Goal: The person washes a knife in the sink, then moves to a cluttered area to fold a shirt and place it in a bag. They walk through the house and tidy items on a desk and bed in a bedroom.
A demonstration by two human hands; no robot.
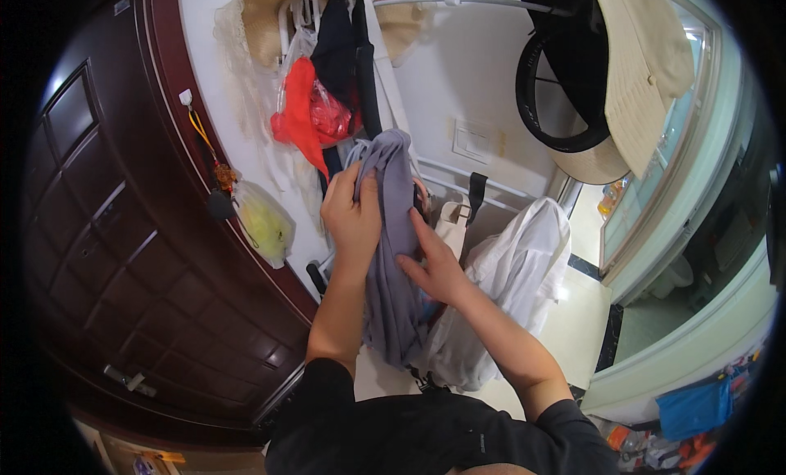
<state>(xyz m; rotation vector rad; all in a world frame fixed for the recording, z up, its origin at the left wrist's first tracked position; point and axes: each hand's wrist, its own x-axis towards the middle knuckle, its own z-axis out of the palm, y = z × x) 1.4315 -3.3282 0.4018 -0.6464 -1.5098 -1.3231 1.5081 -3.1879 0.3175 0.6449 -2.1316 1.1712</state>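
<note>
A long grey cloth garment [393,242] hangs in front of me, its top bunched over a rack's end or hook that I cannot make out. My left hand [355,208] grips its upper left edge between thumb and fingers. My right hand [433,257] rests against its right side lower down, thumb and fingers apart. A white garment [522,266] hangs to the right, partly behind my right forearm. Between them shows a cream bag [453,226] with a black strap [477,193]. Above my left hand hang a red cloth [301,113] and a black fabric item [336,57].
At left stands a dark brown panelled door [159,260] with a metal handle [129,380]. Caps [645,76] and a straw hat [261,27] hang high. White rack bars [485,189] cross below a wall switch [473,141]. A doorway opens at right; clutter with a blue bag [694,410] lies lower right.
</note>
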